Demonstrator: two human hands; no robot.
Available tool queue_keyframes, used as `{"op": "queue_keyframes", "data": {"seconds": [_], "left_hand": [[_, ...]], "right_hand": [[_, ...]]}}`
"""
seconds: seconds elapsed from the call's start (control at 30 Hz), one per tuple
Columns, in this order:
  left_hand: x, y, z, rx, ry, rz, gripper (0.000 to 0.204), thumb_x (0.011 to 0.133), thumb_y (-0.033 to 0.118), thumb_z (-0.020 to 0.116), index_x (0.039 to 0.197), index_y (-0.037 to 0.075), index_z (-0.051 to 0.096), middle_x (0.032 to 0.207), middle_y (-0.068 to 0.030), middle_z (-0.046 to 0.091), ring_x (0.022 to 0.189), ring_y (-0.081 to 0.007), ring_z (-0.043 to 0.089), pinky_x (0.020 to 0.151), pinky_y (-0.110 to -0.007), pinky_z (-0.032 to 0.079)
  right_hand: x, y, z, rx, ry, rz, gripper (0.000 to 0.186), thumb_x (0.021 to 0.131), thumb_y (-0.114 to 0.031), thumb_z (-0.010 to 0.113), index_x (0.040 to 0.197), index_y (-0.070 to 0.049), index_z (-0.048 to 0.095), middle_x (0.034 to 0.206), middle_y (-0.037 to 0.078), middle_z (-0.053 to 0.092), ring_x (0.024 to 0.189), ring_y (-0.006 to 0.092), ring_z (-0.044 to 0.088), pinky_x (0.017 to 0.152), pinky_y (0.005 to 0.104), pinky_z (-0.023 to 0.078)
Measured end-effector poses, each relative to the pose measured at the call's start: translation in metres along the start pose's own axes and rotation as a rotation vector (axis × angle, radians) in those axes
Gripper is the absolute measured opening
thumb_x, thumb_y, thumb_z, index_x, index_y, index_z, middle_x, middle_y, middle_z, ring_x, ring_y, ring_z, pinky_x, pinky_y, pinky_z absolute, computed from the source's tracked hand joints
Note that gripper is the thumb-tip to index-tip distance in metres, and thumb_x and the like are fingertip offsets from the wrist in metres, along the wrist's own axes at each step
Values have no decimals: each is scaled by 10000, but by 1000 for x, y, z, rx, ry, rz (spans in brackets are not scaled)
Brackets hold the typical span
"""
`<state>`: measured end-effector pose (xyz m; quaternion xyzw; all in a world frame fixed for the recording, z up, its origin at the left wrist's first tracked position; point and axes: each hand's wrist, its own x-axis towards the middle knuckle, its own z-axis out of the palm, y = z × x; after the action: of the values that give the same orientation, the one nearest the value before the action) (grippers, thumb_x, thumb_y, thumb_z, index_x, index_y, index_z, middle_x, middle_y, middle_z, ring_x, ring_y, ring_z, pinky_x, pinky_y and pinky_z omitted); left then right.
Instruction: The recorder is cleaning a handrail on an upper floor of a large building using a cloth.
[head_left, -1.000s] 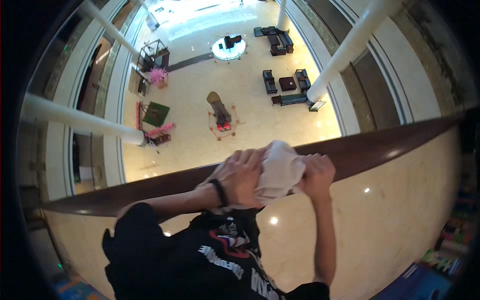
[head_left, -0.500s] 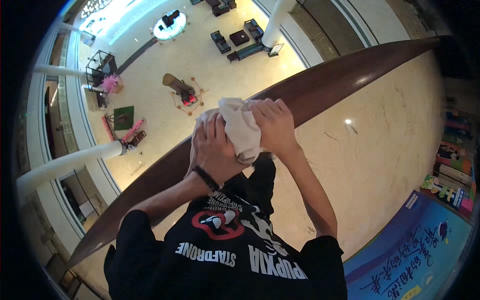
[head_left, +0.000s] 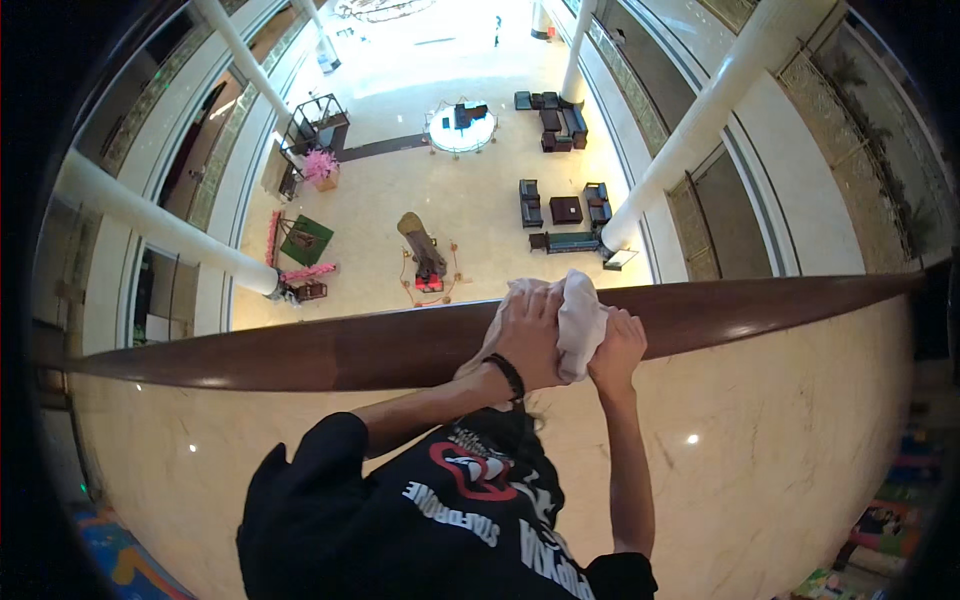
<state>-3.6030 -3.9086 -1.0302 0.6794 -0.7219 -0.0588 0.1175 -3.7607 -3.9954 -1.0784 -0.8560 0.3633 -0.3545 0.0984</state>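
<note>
A pale, bunched-up cloth (head_left: 581, 325) lies over a broad, dark brown wooden handrail (head_left: 390, 352). My left hand (head_left: 530, 338), with a dark band at its wrist, presses on the cloth's left part, fingers bent over it toward the rail's far side. On the cloth's right edge my right hand (head_left: 618, 352) is closed, with its fingers curled at the top of the rail. The two hands are close together with a fold of cloth standing up between them. Both palms are hidden.
Beyond the rail lies a hall floor far below, with dark sofas (head_left: 565, 242), a round white platform (head_left: 460, 128), a carved trunk-like piece (head_left: 421, 247) and a pink flowering plant (head_left: 320, 166). White columns (head_left: 690, 130) rise at both sides. Pale flooring (head_left: 760, 430) is on my side.
The view has turned, so the rail that slanted now runs nearly level across it. Both hands stay on the cloth, which appears farther right and lower in the picture.
</note>
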Motion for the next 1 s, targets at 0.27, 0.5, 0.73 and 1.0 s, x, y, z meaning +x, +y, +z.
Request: {"op": "queue_keyframes", "data": {"seconds": [0.27, 0.5, 0.73, 1.0], "left_hand": [[43, 38, 0, -64, -103, 46, 1162, 597, 622, 825, 1459, -55, 442, 1489, -237, 447, 1384, -403, 417, 1146, -608, 311], [75, 48, -40, -161, -196, -25, 1125, 622, 665, 805, 1434, -45, 484, 1483, -218, 450, 1359, -400, 427, 1131, -613, 308], [92, 14, -94, -102, -92, -12, 1250, 576, 671, 853, 1531, 18, 380, 1504, -188, 445, 1383, -370, 411, 1135, -640, 287], [103, 15, -193, -78, -109, 27, 1232, 606, 651, 852, 1533, 2, 366, 1526, -217, 400, 1397, -377, 388, 1153, -602, 264]], "right_hand": [[0, 122, -67, -87, 87, 59, 206, 744, -184, 731, 760, -55, 570, 746, 142, 568, 703, 391, 547, 642, 494, 413], [31, 63, -62, -5, 105, 32, 197, 781, -232, 695, 809, -62, 600, 811, 130, 622, 745, 343, 605, 665, 441, 448], [132, 97, -111, -177, -27, -29, 182, 689, -185, 697, 761, -76, 570, 774, 98, 602, 746, 310, 605, 658, 433, 442], [190, 13, -138, -177, 103, 33, 142, 671, -33, 615, 718, -70, 486, 668, 95, 470, 629, 305, 515, 582, 426, 383]]}}
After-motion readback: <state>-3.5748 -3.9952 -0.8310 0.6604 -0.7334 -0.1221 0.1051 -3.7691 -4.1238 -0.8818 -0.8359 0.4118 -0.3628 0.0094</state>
